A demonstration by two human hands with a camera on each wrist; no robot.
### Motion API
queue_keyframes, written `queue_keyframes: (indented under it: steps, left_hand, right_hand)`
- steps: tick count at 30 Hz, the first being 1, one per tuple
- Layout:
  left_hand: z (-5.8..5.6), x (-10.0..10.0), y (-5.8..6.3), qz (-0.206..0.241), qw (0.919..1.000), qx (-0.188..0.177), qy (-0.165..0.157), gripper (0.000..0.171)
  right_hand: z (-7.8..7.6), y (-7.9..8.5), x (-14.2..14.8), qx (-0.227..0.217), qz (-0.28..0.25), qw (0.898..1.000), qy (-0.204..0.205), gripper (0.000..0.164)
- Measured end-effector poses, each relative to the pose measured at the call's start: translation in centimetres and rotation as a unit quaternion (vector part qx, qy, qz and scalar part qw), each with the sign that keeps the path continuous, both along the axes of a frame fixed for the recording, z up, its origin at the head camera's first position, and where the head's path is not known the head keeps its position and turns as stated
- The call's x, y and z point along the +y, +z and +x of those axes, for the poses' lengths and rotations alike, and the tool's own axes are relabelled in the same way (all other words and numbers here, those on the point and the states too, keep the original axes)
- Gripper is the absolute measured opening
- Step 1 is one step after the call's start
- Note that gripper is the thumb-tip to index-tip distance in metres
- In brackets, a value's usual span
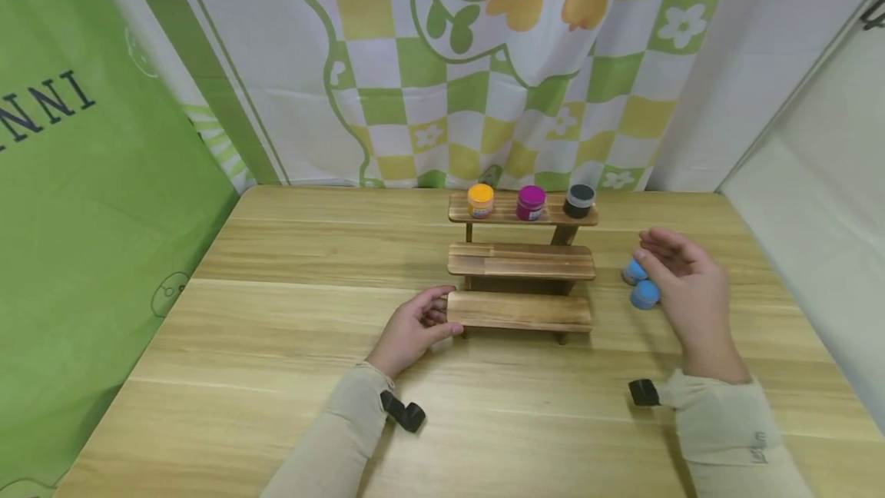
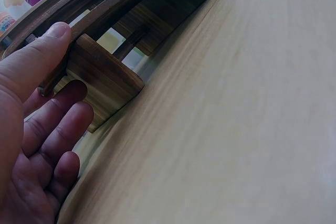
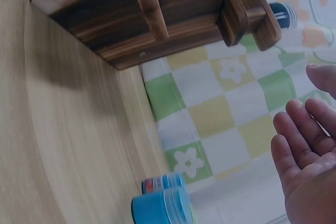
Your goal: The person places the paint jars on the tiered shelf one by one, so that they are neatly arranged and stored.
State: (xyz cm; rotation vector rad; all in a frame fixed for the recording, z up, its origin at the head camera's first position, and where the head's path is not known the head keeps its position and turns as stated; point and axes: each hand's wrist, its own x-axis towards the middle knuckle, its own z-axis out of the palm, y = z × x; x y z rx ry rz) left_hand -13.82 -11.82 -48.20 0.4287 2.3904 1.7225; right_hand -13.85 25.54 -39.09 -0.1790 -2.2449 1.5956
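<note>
A three-step wooden stand (image 1: 522, 310) stands on the table, its top step bearing a yellow-orange jar (image 1: 480, 200), a purple jar (image 1: 531, 203) and a black jar (image 1: 579, 201). My left hand (image 1: 415, 329) holds the left end of the lowest step; in the left wrist view the thumb (image 2: 50, 45) lies along the edge and the fingers curl beneath it. To the right of the stand, two blue jars (image 1: 645, 295) sit close together. Above and beside them is my right hand (image 1: 687, 298), fingers loosely bent with nothing in the palm, as the right wrist view shows.
The light wood table (image 1: 276, 375) runs back to a checked, flowered curtain (image 1: 484, 114). A green cloth (image 1: 104, 214) hangs on the left and a pale one (image 1: 816, 175) on the right. Black wrist cameras (image 1: 403, 411) sit on both sleeves.
</note>
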Motion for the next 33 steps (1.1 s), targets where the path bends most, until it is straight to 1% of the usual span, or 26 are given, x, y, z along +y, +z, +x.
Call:
queue_keyframes:
  steps: [6,10,14,17,22,24,27,31,33]
  left_hand:
    - [0.1,0.0,0.1,-0.003,1.0,0.0,0.001,0.065]
    - [0.0,0.1,0.0,-0.005,1.0,0.0,0.001,0.065]
    - [0.1,0.1,0.1,-0.007,1.0,0.001,0.002,0.065]
    - [0.1,0.1,0.1,-0.006,1.0,0.001,0.002,0.066]
    - [0.1,0.0,0.1,-0.001,1.0,-0.004,0.003,0.066]
    - [0.1,0.0,0.1,0.001,1.0,-0.005,0.004,0.065]
    - [0.2,0.0,0.1,0.001,1.0,-0.004,0.005,0.065]
    - [0.1,0.0,0.0,-0.001,1.0,-0.002,0.006,0.065]
    - [0.1,0.0,0.0,0.0,1.0,-0.002,0.006,0.065]
  right_hand:
    - [0.3,-0.4,1.6,-0.036,-0.005,0.999,-0.011,0.042]
    - [0.3,-0.7,2.3,-0.052,-0.003,0.998,-0.025,0.045]
    - [0.2,-1.0,2.9,-0.065,0.021,0.996,-0.052,0.046]
    - [0.0,-1.2,3.3,-0.069,0.038,0.994,-0.074,0.044]
    - [-0.1,-1.5,3.9,-0.073,0.039,0.993,-0.089,0.042]
    - [-0.1,-1.5,4.3,-0.079,0.032,0.992,-0.093,0.041]
    - [-0.2,-1.7,4.9,-0.09,0.004,0.991,-0.099,0.042]
    - [-0.4,-2.1,5.7,-0.106,-0.036,0.987,-0.114,0.045]
    - [-0.5,-2.3,6.1,-0.116,-0.043,0.984,-0.125,0.045]
